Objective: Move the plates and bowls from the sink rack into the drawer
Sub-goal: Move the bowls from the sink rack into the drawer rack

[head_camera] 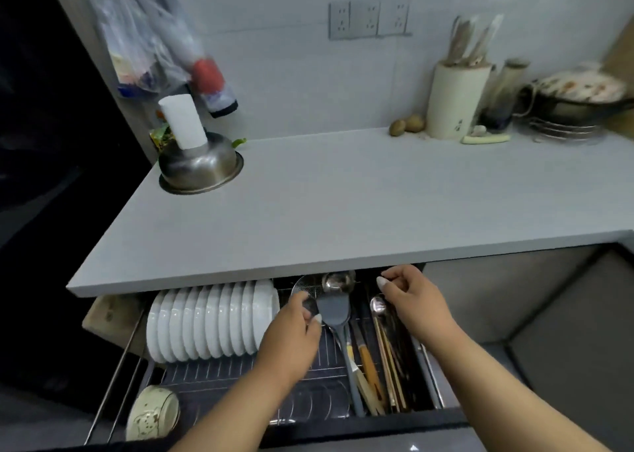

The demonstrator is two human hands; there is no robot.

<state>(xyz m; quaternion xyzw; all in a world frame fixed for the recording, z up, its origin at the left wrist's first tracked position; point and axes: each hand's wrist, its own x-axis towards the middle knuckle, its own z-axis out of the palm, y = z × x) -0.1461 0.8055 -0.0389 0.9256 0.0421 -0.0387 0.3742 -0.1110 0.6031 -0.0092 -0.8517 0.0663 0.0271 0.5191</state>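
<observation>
Drawer (343, 427) open; white plates (209, 321) racked inside on edge, patterned bowl (152, 414) at front; sink rack out of view, so we cannot judge what remains; left hand (295, 335) and right hand (415, 300) loosely curled, apparently grasping nothing.

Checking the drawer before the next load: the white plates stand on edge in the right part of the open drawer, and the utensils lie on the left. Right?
Not quite: the sides are swapped. In the head view the white plates stand on edge in the left part of the open drawer, and the utensils lie on the right.
</observation>
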